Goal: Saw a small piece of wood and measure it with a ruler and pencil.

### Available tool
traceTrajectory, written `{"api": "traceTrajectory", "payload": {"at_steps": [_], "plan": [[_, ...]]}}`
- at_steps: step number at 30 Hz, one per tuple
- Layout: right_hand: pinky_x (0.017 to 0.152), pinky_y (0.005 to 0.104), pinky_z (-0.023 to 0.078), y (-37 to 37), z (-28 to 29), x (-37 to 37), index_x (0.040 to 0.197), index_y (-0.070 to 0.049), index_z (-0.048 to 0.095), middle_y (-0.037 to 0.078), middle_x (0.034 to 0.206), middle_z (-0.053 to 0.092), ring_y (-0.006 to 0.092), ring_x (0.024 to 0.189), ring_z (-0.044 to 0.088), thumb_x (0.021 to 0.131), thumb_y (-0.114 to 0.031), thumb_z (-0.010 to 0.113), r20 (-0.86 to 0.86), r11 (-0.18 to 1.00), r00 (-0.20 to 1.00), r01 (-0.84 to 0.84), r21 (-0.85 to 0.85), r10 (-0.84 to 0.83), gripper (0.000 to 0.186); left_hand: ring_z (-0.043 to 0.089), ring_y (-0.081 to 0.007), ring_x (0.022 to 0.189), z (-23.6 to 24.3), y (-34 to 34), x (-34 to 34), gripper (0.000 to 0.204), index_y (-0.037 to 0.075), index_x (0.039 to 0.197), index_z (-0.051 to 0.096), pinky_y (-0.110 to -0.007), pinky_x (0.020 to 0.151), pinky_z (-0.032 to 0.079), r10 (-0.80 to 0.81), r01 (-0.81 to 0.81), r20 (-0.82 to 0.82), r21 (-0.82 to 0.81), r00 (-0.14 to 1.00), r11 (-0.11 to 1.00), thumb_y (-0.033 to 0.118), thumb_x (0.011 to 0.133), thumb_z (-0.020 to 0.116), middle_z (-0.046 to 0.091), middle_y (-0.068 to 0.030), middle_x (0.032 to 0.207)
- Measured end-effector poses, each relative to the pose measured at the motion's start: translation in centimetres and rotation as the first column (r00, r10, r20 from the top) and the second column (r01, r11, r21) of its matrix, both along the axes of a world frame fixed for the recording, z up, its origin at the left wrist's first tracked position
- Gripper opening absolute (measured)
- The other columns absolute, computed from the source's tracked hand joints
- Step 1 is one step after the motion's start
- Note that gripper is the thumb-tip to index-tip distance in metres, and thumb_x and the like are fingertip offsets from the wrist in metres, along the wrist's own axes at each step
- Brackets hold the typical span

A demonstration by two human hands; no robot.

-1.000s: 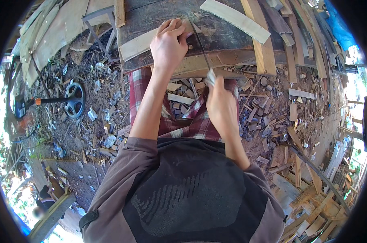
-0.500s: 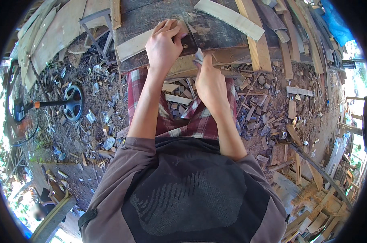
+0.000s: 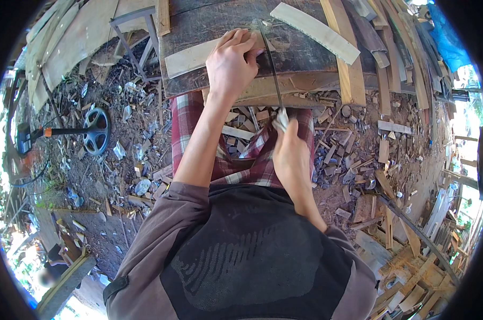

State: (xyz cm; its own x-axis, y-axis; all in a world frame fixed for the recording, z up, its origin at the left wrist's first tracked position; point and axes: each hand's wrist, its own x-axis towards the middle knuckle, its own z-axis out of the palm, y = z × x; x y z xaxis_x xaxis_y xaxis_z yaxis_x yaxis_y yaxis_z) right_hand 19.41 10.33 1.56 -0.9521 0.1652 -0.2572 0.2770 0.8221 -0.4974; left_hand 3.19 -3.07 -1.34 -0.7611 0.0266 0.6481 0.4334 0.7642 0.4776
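A short pale wooden board (image 3: 189, 57) lies on the dark, worn workbench (image 3: 212, 22) in front of me. My left hand (image 3: 231, 69) is curled over its right part and holds it against the bench top. My right hand (image 3: 293, 157) is wrapped around the pale handle of a saw (image 3: 275, 77), close to my lap. The saw's thin dark blade points away from me, past the bench's near edge and along the board's right end, beside my left fingers. My palm hides much of the grip, and the blade's teeth cannot be made out.
Another pale board (image 3: 315, 33) lies slantwise on the bench, next to a longer yellowish plank (image 3: 344, 58) overhanging the near edge. More planks (image 3: 383, 53) lean at the right. Wood scraps (image 3: 353, 146) litter the ground. At the left is a black spoked wheel (image 3: 97, 132).
My right hand has pulled the saw back toward my body, baring more of its blade. My left hand stays on the board. The whole view has shifted slightly.
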Motion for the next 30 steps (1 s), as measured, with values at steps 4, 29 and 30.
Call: {"api": "traceTrajectory", "payload": {"at_steps": [4,29,30], "plan": [[0.066,0.059,0.048,0.7,-0.4,0.6,0.109,0.001,0.039,0.033,0.076,0.062,0.0504,0.075,0.062,0.097,-0.011,0.045,-0.066,0.999,0.998,-0.025,-0.029,0.023,0.019,0.063,-0.0234,0.11,-0.2,-0.1,-0.1,0.025,0.011,0.104,0.075,-0.034,0.091,0.051,-0.032,0.031,-0.049,-0.023,0.998,0.999,0.01,0.08,0.069,0.069,-0.0043,0.114],[0.066,0.0585,0.049,-0.3,-0.4,0.6,0.105,0.002,0.038,0.033,0.078,0.063,0.0512,0.077,0.062,0.095,-0.008,0.046,-0.009,1.0,1.0,0.01,-0.018,-0.01,0.016,0.062,-0.0222,0.113,-0.2,0.4,-0.2,0.027,0.01,0.106,0.074,-0.034,0.092,0.052,-0.029,0.028,-0.047,-0.017,0.999,0.999,0.013,0.079,0.071,0.069,-0.0044,0.116],[0.066,0.0585,0.049,0.0,-0.2,1.3,0.105,0.002,0.038,0.033,0.078,0.063,0.0512,0.077,0.062,0.095,-0.008,0.046,-0.012,1.0,1.0,0.007,-0.017,-0.007,0.016,0.062,-0.0224,0.113,-0.1,0.3,-0.2,0.027,0.01,0.105,0.074,-0.034,0.092,0.052,-0.033,0.033,-0.036,-0.015,0.999,0.999,0.014,0.079,0.071,0.069,-0.0044,0.116]]}}
